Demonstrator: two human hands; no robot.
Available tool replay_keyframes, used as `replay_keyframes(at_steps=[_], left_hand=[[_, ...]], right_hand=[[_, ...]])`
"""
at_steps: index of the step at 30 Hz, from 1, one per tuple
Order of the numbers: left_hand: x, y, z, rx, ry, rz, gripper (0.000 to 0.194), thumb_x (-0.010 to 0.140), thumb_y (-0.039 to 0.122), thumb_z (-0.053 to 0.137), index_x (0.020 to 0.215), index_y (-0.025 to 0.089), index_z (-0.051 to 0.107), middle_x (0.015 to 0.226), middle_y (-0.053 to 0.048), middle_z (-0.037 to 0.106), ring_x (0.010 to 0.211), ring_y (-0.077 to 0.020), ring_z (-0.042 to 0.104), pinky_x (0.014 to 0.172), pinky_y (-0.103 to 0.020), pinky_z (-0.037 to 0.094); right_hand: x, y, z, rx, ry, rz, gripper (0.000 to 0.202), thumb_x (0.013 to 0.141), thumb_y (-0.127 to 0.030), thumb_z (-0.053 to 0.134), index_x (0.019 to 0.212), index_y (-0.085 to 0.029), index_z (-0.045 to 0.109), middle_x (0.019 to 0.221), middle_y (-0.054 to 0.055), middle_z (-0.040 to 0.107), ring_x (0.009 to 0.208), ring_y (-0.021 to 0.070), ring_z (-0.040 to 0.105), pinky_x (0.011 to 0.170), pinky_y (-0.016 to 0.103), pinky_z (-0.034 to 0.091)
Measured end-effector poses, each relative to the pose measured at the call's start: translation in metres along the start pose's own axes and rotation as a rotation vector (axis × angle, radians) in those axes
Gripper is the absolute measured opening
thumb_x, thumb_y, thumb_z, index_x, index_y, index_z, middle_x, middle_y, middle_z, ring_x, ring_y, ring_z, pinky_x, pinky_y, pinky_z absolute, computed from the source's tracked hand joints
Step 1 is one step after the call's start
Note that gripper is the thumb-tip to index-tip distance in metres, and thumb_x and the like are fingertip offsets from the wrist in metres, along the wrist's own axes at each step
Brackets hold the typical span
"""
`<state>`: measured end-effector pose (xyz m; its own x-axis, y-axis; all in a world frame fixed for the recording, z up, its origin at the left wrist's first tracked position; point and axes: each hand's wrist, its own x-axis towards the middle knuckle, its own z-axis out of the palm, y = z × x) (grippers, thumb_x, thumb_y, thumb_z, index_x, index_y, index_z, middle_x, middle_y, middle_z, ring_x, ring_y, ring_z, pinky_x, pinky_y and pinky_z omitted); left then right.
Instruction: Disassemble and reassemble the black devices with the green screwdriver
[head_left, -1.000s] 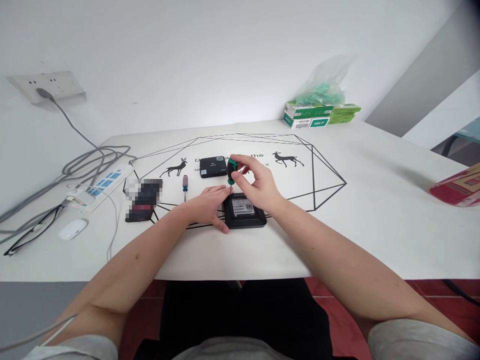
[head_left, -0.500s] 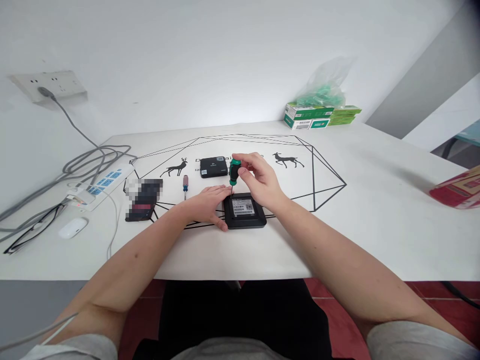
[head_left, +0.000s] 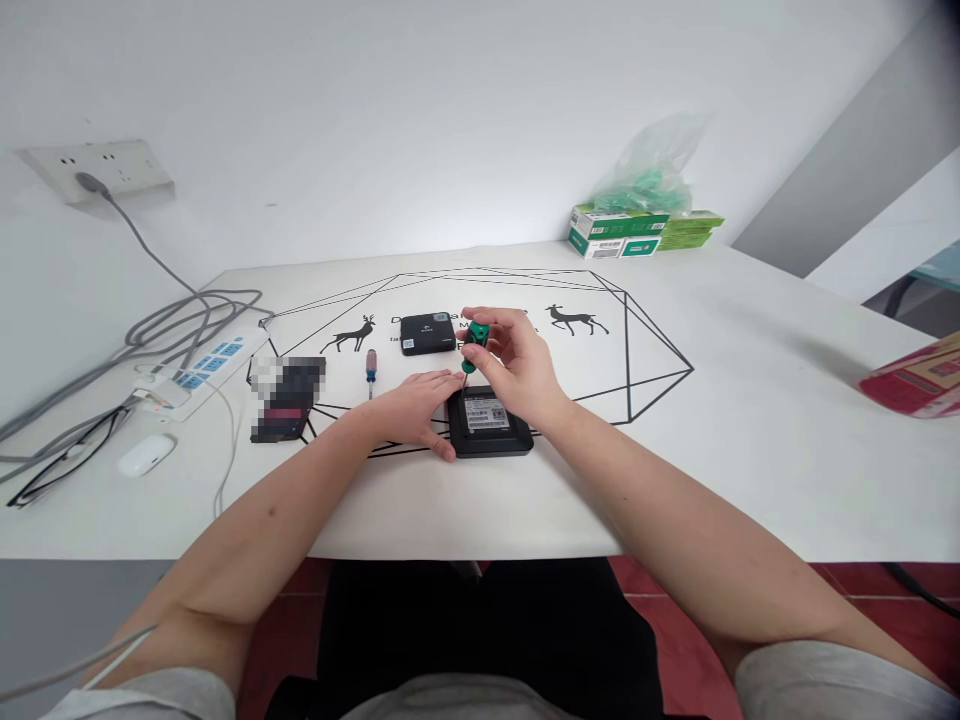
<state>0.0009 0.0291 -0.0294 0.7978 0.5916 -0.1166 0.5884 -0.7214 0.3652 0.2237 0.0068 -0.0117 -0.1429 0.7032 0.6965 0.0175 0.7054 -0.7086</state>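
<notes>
The right hand (head_left: 519, 368) pinches the green screwdriver (head_left: 478, 331), now leaning further rightward, tip seemingly still working at the black box (head_left: 489, 420) below that grip, left hand (head_left: 418, 406) spread against the box's edge.

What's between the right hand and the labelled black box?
Head view: the green-and-black screwdriver. The right hand grips its handle; the shaft slants down toward the far left corner of the labelled black box. Tip contact is unclear.
</notes>
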Motion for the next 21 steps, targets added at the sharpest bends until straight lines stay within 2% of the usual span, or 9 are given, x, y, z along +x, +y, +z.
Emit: replay_keyframes(at_steps=[3,8,13,17,21], left_hand=[[-0.0001,-0.0001,0.0003,-0.002,0.007,-0.001,0.129,0.076,0.088,0.079,0.174,0.019,0.031,0.178,-0.021,0.038,0.166,-0.0471,0.029,0.134,-0.058,0.023],[-0.0003,-0.0014,0.0006,-0.004,0.012,0.002,0.128,0.077,0.087,0.079,0.174,0.019,0.03,0.177,-0.022,0.037,0.166,-0.0473,0.03,0.133,-0.059,0.026],[0.0,-0.001,-0.0002,-0.008,0.016,0.014,0.128,0.077,0.087,0.08,0.174,0.019,0.032,0.176,-0.022,0.039,0.165,-0.0461,0.031,0.134,-0.057,0.025],[0.0,-0.0009,-0.0009,-0.012,0.022,0.034,0.128,0.078,0.088,0.079,0.174,0.018,0.03,0.176,-0.022,0.039,0.166,-0.0448,0.031,0.134,-0.056,0.024],[-0.0003,-0.0007,-0.0009,-0.002,0.013,0.022,0.129,0.078,0.088,0.078,0.175,0.019,0.029,0.177,-0.022,0.038,0.166,-0.0466,0.03,0.134,-0.057,0.024]], right_hand=[[-0.0023,0.0007,0.0023,-0.03,0.032,0.009,0.028,0.101,-0.038,0.071,0.125,-0.031,0.059,0.141,0.009,0.074,0.113,0.0232,0.078,0.102,0.051,0.066],[0.0,-0.0009,-0.0005,-0.124,0.027,-0.023,0.035,0.101,-0.047,0.071,0.131,-0.031,0.065,0.142,0.009,0.075,0.119,0.0252,0.075,0.097,0.049,0.065],[0.0034,-0.0034,-0.0042,-0.242,0.009,-0.086,0.035,0.104,-0.049,0.066,0.135,-0.032,0.068,0.134,0.008,0.076,0.112,0.0256,0.072,0.091,0.048,0.062],[0.0045,-0.0022,-0.0051,-0.269,0.019,-0.157,0.035,0.105,-0.049,0.066,0.136,-0.034,0.07,0.123,0.008,0.072,0.107,0.0252,0.067,0.095,0.049,0.062],[0.0046,0.0001,-0.0071,-0.285,0.026,-0.143,0.037,0.104,-0.047,0.066,0.139,-0.037,0.071,0.114,0.007,0.064,0.107,0.0258,0.062,0.101,0.054,0.06]])
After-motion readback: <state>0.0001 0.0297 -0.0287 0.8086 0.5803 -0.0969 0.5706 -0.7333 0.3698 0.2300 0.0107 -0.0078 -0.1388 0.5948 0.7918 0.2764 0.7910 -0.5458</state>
